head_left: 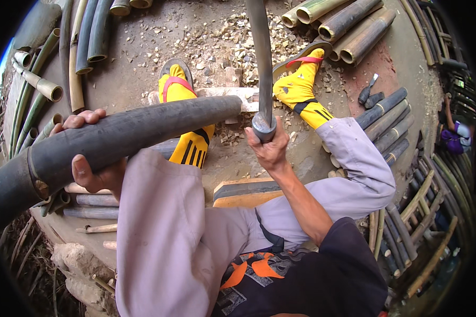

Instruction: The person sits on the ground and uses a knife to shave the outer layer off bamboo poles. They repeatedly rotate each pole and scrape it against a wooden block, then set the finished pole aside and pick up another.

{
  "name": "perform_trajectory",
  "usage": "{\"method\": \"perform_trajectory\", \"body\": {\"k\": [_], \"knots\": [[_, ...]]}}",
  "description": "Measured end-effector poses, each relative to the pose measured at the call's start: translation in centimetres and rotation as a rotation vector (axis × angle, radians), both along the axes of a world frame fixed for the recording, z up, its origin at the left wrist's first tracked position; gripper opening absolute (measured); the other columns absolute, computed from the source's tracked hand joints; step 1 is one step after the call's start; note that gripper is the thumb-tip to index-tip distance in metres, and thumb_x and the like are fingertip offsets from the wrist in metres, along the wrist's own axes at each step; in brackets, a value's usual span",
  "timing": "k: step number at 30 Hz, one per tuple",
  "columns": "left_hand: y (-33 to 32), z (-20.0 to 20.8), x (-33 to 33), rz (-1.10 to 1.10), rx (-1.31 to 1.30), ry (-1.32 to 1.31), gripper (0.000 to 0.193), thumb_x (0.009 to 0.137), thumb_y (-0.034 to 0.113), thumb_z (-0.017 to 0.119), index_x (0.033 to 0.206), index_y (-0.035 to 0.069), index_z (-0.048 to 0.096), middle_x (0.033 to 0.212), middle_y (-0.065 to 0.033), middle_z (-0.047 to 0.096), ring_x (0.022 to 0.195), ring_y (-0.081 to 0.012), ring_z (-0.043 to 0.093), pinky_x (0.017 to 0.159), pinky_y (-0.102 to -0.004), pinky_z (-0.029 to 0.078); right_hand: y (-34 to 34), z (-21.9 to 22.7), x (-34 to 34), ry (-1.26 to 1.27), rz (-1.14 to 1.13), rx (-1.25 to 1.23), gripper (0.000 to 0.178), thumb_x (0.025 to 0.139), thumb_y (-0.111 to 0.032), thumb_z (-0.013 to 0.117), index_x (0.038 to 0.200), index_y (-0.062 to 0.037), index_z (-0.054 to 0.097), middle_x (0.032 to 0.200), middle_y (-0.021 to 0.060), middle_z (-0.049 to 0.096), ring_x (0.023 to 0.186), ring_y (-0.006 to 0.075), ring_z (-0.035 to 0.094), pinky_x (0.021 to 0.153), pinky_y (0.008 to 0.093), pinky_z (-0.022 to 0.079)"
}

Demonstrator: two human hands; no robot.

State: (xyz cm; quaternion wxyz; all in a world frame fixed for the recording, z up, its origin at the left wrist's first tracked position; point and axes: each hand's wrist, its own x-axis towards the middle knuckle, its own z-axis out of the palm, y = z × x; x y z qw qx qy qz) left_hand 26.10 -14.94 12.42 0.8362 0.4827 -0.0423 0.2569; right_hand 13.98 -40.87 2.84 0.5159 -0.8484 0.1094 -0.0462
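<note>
My left hand [98,169] is wrapped round a thick dark bamboo pole [132,127], its thumb on the near side and fingertips showing over the far side. The pole slants from the left edge across my left knee, its cut end near the middle. In my right hand [272,148] is the handle of a machete [263,58], closed in the fingers. Its long grey blade points away from me, a little right of the pole's end. A pale wooden board [247,98] lies on the ground between my feet, beyond the pole's end.
Wood chips [217,47] litter the ground ahead. Cut bamboo pieces are piled at the far right [354,26], and more lie beside my right leg [388,124]. A small dark-handled tool [368,89] lies near them. Bamboo lengths [39,84] stack at left. Another person [456,134] is at far right.
</note>
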Motion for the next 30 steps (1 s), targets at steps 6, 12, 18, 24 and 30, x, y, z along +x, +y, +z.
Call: {"method": "perform_trajectory", "body": {"k": [6, 12, 18, 24, 30], "knots": [[-0.1, 0.2, -0.1, -0.154, -0.063, -0.047, 0.069, 0.068, 0.028, 0.064, 0.129, 0.007, 0.04, 0.101, -0.0149, 0.056, 0.093, -0.0281, 0.055, 0.092, -0.0465, 0.045, -1.4, -5.5, -0.9, 0.256, 0.077, -0.112, 0.045, 0.088, -0.04, 0.064, 0.103, 0.0005, 0.053, 0.071, 0.0145, 0.064, 0.055, 0.0234, 0.064, 0.048, 0.0322, 0.054], [1.1, -0.4, 0.7, -0.381, -0.037, -0.217, 0.068, 0.066, 0.029, 0.064, 0.125, 0.002, 0.044, 0.105, -0.0162, 0.052, 0.097, -0.029, 0.052, 0.096, -0.0436, 0.039, -0.2, -0.1, -0.1, 0.075, -0.01, -0.015, 0.039, 0.085, -0.035, 0.068, 0.099, -0.0002, 0.056, 0.069, 0.0094, 0.064, 0.062, 0.0191, 0.065, 0.054, 0.0321, 0.052], [2.2, -0.6, 1.3, -0.499, 0.078, -0.272, 0.072, 0.066, 0.034, 0.063, 0.127, 0.001, 0.043, 0.11, -0.018, 0.052, 0.103, -0.0304, 0.05, 0.097, -0.0447, 0.04, -2.5, -4.8, -0.6, 0.49, -0.017, 0.02, 0.042, 0.085, -0.038, 0.067, 0.101, -0.0002, 0.058, 0.073, 0.0126, 0.066, 0.065, 0.0238, 0.067, 0.057, 0.0357, 0.054], [3.2, -0.5, 1.9, -0.515, 0.096, -0.22, 0.074, 0.067, 0.035, 0.062, 0.129, 0.001, 0.04, 0.112, -0.0194, 0.049, 0.104, -0.0319, 0.048, 0.1, -0.0471, 0.039, -0.7, -4.0, -1.5, 0.144, -0.044, 0.098, 0.037, 0.085, -0.034, 0.066, 0.098, -0.0008, 0.056, 0.071, 0.009, 0.065, 0.062, 0.0207, 0.065, 0.057, 0.0335, 0.052], [-2.5, 1.9, -0.3, 0.168, -0.081, 0.099, 0.069, 0.067, 0.027, 0.063, 0.128, 0.003, 0.04, 0.109, -0.0172, 0.049, 0.094, -0.0304, 0.053, 0.097, -0.0467, 0.041, -1.8, -3.8, -0.4, 0.54, 0.037, 0.083, 0.044, 0.086, -0.04, 0.065, 0.104, -0.0006, 0.057, 0.072, 0.0105, 0.065, 0.064, 0.0221, 0.066, 0.056, 0.0288, 0.052]]}}
